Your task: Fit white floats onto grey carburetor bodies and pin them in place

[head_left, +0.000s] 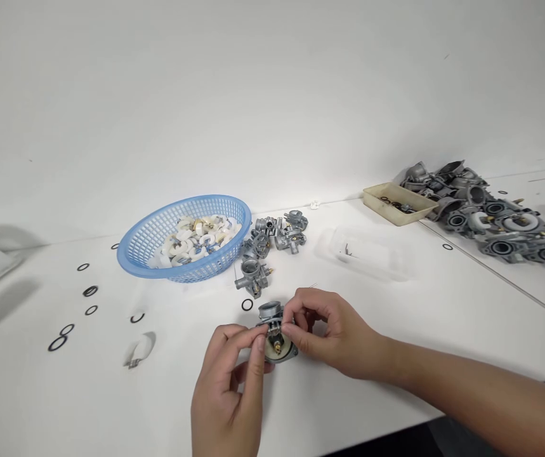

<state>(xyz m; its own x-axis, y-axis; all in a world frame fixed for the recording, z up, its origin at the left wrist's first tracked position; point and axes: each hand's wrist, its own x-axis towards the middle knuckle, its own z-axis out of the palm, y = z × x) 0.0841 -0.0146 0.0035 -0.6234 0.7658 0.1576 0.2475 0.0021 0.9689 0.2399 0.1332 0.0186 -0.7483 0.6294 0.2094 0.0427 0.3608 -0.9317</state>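
Observation:
A grey metal carburetor [271, 310] rests on the white table in front of me, its open underside toward me. Inside it sit a whitish float [284, 350] and a brass jet [278, 348]. My left hand [234, 374] grips the carburetor from the left, with thumb and index fingertip at its middle. From the other side my right hand [322, 324] pinches thumb and index finger together by the hinge posts. Whatever lies between those right fingertips is too small to make out.
Behind the carburetor are more carburetors [252, 273] and a blue basket [132, 270] of white floats. Black rubber rings [58, 343] and a loose float [146, 346] lie left. At right are a clear tray [396, 266], a beige tray [391, 214] and piled carburetor bodies [472, 197].

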